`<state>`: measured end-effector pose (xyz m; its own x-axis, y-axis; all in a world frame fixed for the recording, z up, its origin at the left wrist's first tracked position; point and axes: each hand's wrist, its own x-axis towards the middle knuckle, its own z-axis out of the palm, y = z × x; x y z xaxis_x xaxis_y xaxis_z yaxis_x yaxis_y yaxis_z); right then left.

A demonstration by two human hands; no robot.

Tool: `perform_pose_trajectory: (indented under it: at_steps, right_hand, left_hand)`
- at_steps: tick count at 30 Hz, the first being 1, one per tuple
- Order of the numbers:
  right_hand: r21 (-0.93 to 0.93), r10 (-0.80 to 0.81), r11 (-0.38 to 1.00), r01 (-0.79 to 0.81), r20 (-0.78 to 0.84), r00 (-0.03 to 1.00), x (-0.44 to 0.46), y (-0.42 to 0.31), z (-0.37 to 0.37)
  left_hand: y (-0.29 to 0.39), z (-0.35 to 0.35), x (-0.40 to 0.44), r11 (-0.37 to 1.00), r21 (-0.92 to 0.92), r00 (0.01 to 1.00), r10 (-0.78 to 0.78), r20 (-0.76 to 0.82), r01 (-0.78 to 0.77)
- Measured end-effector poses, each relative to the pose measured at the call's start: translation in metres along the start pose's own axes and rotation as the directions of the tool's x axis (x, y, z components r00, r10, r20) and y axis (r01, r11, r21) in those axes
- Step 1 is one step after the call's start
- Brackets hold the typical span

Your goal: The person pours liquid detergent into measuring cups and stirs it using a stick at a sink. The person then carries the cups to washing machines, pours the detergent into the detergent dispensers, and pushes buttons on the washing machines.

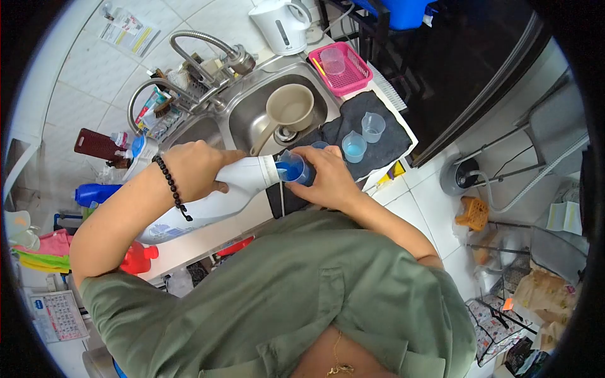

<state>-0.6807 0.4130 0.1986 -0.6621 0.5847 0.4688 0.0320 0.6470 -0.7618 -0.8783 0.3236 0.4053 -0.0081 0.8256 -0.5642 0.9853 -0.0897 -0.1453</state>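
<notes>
A large white bottle (217, 203) lies tilted, its mouth pointing right, and my left hand (196, 169) is closed around its upper part. The bottle's mouth meets the rim of a clear plastic measuring cup (295, 169) with blue liquid in it. Around that cup's right side wrap the fingers of my right hand (328, 178). Just behind my right hand, a measuring cup with light-blue liquid (354, 147) and another clear measuring cup (373, 128) stand on a dark cloth (384, 148). A further cup rim (320, 145) is mostly hidden by my right hand.
A steel sink (242, 120) with a beige dipper (290, 107) lies beyond my hands, under a faucet (239, 61). A pink basket (353, 79) and a white kettle (282, 28) stand behind it. Left are a blue bottle (96, 194) and a red bottle (140, 257).
</notes>
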Motion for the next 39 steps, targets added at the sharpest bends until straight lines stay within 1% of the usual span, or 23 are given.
perform_pose_trajectory:
  at_steps: [6,15,18,24,27,30,33,36,37,39]
  right_hand:
    - [0.030,-0.011,0.999,0.010,0.008,1.000,0.001,-0.002,-0.001]
    - [0.019,-0.037,0.999,0.037,-0.029,0.999,0.000,-0.001,0.000]
    - [0.026,-0.037,0.999,0.038,-0.029,0.999,0.001,0.001,0.000]
    - [0.040,-0.055,0.998,0.055,0.006,0.998,0.007,0.003,-0.005]
    - [0.039,-0.029,0.999,0.026,0.074,0.997,0.015,0.003,-0.012]
    - [0.080,-0.019,0.997,0.011,0.099,0.995,0.027,0.002,-0.022]
    - [0.098,-0.004,0.995,-0.012,0.164,0.986,0.040,0.006,-0.030]
    - [0.296,-0.057,0.955,0.000,0.185,0.981,0.055,0.015,-0.032]
    - [0.283,-0.027,0.958,-0.043,0.238,0.971,0.061,0.009,-0.039]
    - [0.396,-0.029,0.915,-0.084,0.271,0.962,0.070,0.012,-0.039]
  left_hand:
    - [0.000,0.001,-0.002,0.999,-0.041,1.000,-0.002,-0.003,0.002]
    - [0.005,-0.001,-0.003,0.999,-0.011,0.999,-0.030,0.018,0.031]
    - [0.002,0.004,-0.003,1.000,-0.007,1.000,-0.028,-0.013,0.027]
    - [0.000,0.013,-0.004,0.998,-0.033,0.997,-0.057,-0.042,0.056]
    - [0.003,0.015,-0.009,0.989,-0.090,0.992,-0.122,-0.038,0.119]
    - [0.002,0.028,-0.016,0.976,-0.165,0.979,-0.164,-0.122,0.143]
    - [0.005,0.039,-0.025,0.956,-0.264,0.954,-0.189,-0.231,0.125]
    - [0.011,0.052,-0.031,0.915,-0.391,0.903,-0.247,-0.352,0.098]
    - [0.014,0.057,-0.032,0.903,-0.419,0.879,-0.272,-0.391,0.093]
    - [0.019,0.067,-0.034,0.879,-0.469,0.825,-0.325,-0.462,0.084]
